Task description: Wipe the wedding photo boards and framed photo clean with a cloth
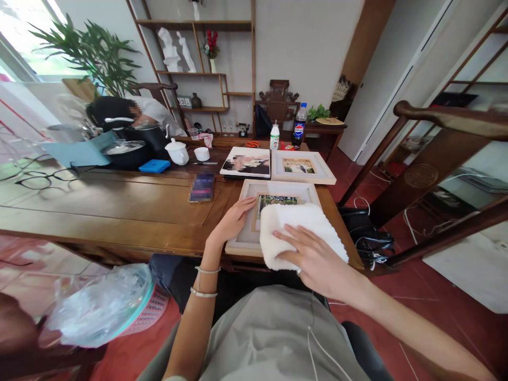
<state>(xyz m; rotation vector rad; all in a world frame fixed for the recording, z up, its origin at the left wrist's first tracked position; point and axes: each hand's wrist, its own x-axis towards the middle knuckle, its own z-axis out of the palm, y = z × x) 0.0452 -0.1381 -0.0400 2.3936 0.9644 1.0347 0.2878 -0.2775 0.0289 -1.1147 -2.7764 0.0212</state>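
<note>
A pale wooden picture frame [246, 186] with a photo lies flat at the near right end of the wooden table [119, 206]. My left hand [232, 219] rests on its left border, fingers stretched flat along the inner edge. My right hand [313, 256] lies palm down with fingers spread on a folded white towel [297, 225], which covers the lower right part of the frame.
Behind it lie a second framed photo [301, 166] and an unframed print [246, 162]. A phone [201, 188], white teapot [177, 152], blue pad, pots, glasses, a milk bottle and a cola bottle [299, 126] stand farther back. Another person sits far left. A bagged basket [107, 304] stands on the floor.
</note>
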